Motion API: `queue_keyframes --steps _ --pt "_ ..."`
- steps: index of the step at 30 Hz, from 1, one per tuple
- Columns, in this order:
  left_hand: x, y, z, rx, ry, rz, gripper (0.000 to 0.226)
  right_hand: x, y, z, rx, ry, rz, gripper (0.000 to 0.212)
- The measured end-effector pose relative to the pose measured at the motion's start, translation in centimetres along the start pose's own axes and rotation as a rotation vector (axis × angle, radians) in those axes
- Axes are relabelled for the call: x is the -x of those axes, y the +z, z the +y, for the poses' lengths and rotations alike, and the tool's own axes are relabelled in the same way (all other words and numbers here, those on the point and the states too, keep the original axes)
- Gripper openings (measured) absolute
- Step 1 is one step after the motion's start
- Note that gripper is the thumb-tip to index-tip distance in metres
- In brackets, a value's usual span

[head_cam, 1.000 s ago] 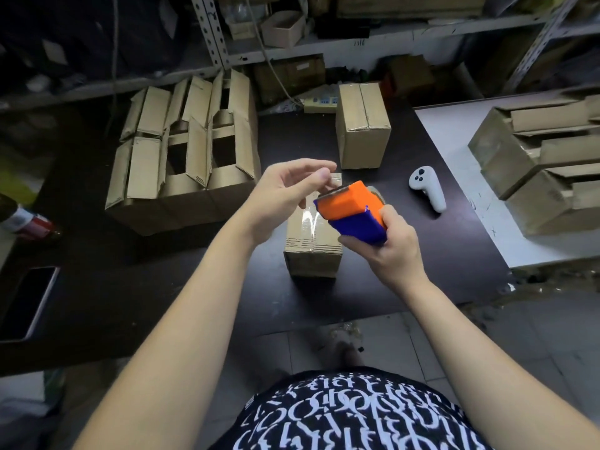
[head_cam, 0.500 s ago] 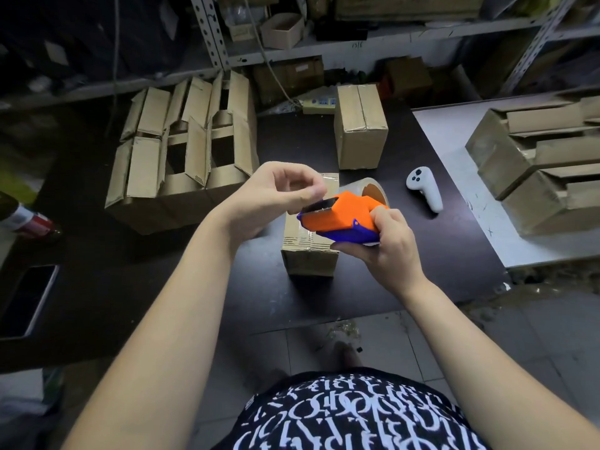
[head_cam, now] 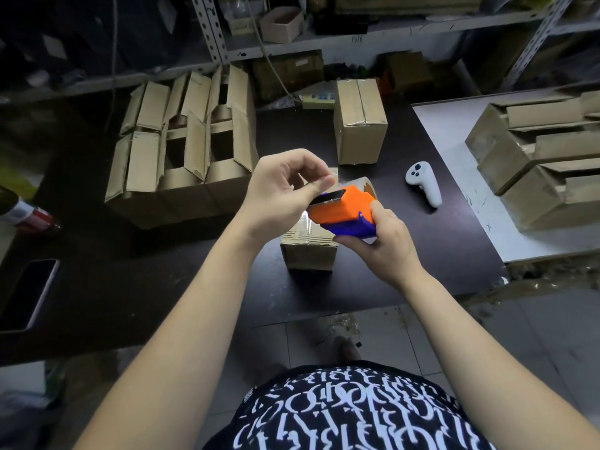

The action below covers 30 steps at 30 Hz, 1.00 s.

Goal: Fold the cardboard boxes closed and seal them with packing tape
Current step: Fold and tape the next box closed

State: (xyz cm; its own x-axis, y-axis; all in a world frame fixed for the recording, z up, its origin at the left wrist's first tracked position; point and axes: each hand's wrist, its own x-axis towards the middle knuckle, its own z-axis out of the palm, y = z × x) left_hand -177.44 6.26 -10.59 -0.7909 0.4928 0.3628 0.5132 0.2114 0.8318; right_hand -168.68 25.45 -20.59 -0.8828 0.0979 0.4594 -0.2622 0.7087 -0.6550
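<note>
My right hand (head_cam: 383, 241) grips an orange and blue tape dispenser (head_cam: 344, 211) above the dark table (head_cam: 130, 287). My left hand (head_cam: 282, 186) has its fingers curled, and thumb and fingertips pinch at the dispenser's front edge, where the tape end lies. Directly below the hands stands a small closed cardboard box (head_cam: 310, 250) with shiny tape across its top. A second taped box (head_cam: 360, 121) stands upright farther back. A cluster of open boxes (head_cam: 188, 147) with raised flaps sits to the left.
A white handheld controller (head_cam: 423, 183) lies right of the hands. More cardboard boxes (head_cam: 535, 160) lie stacked on the white table at the right. A phone (head_cam: 29, 293) lies at the left edge, a can (head_cam: 22, 212) beyond it. Metal shelving with clutter runs behind.
The dispenser has tilted so its front faces left. My left hand has gone from loosely open beside it to pinching at its front edge.
</note>
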Motion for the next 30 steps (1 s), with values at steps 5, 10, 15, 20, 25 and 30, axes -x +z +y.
queue_keyframes --steps 5,10,15,20,25,30 --pt "0.4 1.1 0.4 -0.007 -0.048 0.108 0.007 0.1 -0.3 1.0 -0.040 0.137 -0.081 0.050" --pt "-0.9 -1.1 1.6 0.001 0.030 0.186 0.006 1.2 -1.7 3.9 -0.100 0.321 -0.164 0.039" --pt "-0.7 -1.5 1.8 0.045 -0.004 0.276 0.005 1.3 -1.5 4.5 -0.058 0.360 -0.175 0.038" --pt "-1.7 -3.0 2.4 -0.022 0.031 0.251 0.010 2.6 -1.5 5.0 -0.110 0.440 -0.176 0.044" --pt "-1.3 -2.6 2.4 0.013 0.008 0.319 0.007 2.4 -0.9 5.0 -0.103 0.501 -0.166 0.043" --pt "-1.1 -2.2 3.4 -0.045 0.157 0.193 0.007 1.9 -0.9 4.0 -0.224 0.568 -0.113 0.026"
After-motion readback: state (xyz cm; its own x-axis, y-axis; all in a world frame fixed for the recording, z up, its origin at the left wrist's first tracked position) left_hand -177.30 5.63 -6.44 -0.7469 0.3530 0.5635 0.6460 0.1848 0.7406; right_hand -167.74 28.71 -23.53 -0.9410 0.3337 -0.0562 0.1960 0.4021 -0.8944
